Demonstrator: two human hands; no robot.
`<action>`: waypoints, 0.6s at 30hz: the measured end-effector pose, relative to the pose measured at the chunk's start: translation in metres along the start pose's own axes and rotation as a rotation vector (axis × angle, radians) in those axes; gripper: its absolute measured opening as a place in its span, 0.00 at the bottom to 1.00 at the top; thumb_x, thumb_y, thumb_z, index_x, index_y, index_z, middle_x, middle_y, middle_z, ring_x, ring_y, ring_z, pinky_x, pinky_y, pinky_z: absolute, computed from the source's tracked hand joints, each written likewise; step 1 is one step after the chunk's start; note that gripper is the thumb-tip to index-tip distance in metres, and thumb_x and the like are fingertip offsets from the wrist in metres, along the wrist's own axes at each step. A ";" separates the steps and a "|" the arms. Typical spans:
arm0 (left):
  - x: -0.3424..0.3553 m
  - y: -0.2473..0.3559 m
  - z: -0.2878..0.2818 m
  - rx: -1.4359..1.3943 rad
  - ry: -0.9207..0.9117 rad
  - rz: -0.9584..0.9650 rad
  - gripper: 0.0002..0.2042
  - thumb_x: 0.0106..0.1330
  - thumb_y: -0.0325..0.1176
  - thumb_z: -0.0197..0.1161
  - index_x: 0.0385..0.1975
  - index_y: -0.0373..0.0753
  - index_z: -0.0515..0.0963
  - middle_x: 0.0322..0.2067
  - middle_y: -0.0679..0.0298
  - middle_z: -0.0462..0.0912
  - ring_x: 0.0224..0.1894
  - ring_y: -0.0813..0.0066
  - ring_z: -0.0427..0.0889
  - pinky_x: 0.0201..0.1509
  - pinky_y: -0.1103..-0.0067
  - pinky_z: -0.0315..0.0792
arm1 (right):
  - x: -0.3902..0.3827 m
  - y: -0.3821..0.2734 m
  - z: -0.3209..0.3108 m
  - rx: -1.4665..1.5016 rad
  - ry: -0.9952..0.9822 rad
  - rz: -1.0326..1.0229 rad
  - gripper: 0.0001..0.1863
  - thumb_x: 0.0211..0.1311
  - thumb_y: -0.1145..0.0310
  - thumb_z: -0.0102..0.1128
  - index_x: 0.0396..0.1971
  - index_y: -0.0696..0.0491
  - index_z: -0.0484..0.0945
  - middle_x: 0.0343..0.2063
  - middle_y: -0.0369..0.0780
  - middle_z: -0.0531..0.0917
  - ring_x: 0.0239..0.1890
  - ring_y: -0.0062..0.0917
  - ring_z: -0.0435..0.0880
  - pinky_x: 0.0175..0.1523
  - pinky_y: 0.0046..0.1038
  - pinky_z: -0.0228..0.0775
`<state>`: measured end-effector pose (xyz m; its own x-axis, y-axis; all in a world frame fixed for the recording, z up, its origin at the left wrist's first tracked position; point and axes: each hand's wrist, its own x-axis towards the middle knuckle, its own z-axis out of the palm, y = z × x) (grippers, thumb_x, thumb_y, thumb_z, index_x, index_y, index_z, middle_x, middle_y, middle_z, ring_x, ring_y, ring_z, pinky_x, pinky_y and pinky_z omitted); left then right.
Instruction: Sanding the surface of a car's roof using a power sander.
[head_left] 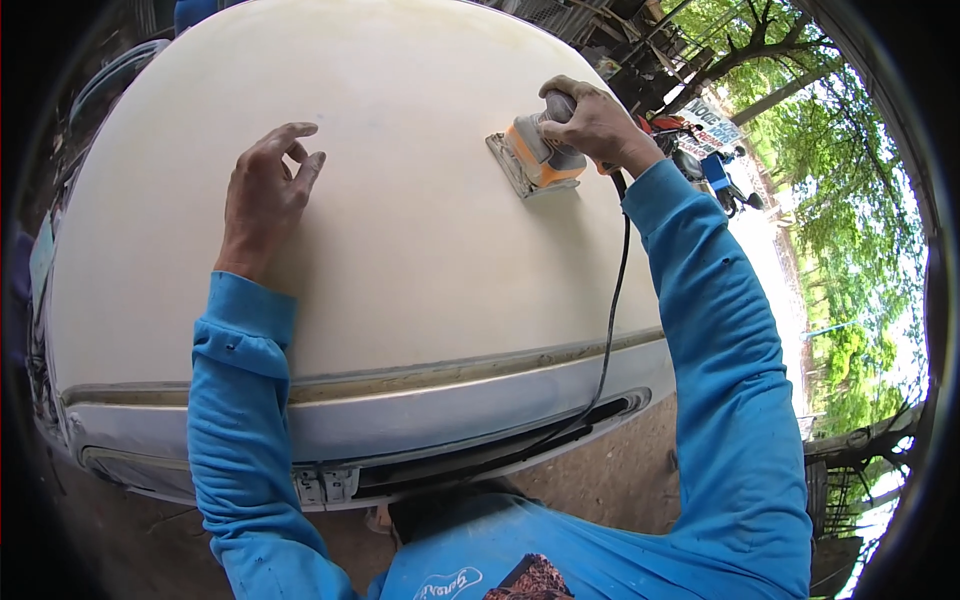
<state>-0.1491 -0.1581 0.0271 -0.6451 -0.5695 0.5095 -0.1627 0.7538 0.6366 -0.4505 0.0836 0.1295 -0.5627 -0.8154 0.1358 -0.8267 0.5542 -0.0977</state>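
Cream car hood [400,250] outdoors; right hand [597,125] grips sander [540,155], left hand [265,195] flat.

The car hood [400,230] is pale cream, plain, with a grey band along its 6 o'clock edge. The sander [540,150] at 1 o'clock is orange and grey, its cord [612,320] black. Both sleeves [730,380] are bright blue; trees [850,200] at 3 o'clock are green.

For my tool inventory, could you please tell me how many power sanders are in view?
1. The orange and grey sander sits on the cream car panel, upper right, under the right hand. The left hand holds none.
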 end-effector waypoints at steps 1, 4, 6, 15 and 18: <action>0.000 -0.001 0.000 0.001 0.002 0.000 0.17 0.64 0.28 0.68 0.53 0.38 0.82 0.30 0.64 0.83 0.17 0.79 0.71 0.28 0.77 0.72 | 0.003 -0.002 0.000 0.011 0.026 -0.019 0.27 0.52 0.57 0.69 0.53 0.51 0.79 0.44 0.51 0.85 0.45 0.41 0.87 0.55 0.37 0.77; -0.002 -0.004 -0.001 0.014 0.003 -0.023 0.16 0.64 0.28 0.68 0.53 0.38 0.82 0.30 0.64 0.84 0.18 0.79 0.73 0.28 0.77 0.73 | 0.011 0.002 0.000 0.012 0.010 0.041 0.28 0.52 0.55 0.68 0.53 0.51 0.80 0.44 0.52 0.86 0.45 0.42 0.87 0.55 0.36 0.78; -0.001 -0.006 0.000 -0.014 0.017 -0.007 0.16 0.65 0.28 0.68 0.53 0.38 0.82 0.29 0.64 0.84 0.18 0.79 0.73 0.28 0.77 0.73 | 0.011 0.013 -0.002 -0.004 0.023 0.094 0.29 0.52 0.55 0.69 0.53 0.51 0.80 0.44 0.52 0.86 0.46 0.41 0.87 0.55 0.36 0.78; -0.001 -0.005 0.000 0.000 0.020 -0.002 0.17 0.64 0.29 0.70 0.53 0.38 0.82 0.30 0.63 0.84 0.18 0.79 0.73 0.29 0.77 0.74 | 0.007 0.056 0.000 -0.050 0.017 0.224 0.30 0.52 0.53 0.69 0.56 0.47 0.80 0.50 0.49 0.85 0.52 0.40 0.86 0.59 0.37 0.76; -0.002 -0.002 -0.002 0.003 -0.027 -0.074 0.16 0.66 0.33 0.68 0.52 0.39 0.83 0.33 0.64 0.86 0.24 0.70 0.79 0.39 0.71 0.79 | 0.014 0.051 0.000 -0.020 0.015 0.283 0.31 0.52 0.53 0.69 0.57 0.48 0.80 0.50 0.49 0.85 0.50 0.40 0.86 0.59 0.36 0.77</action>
<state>-0.1458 -0.1592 0.0261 -0.6508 -0.6148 0.4455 -0.2132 0.7111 0.6700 -0.5007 0.1001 0.1264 -0.7707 -0.6257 0.1202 -0.6368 0.7625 -0.1139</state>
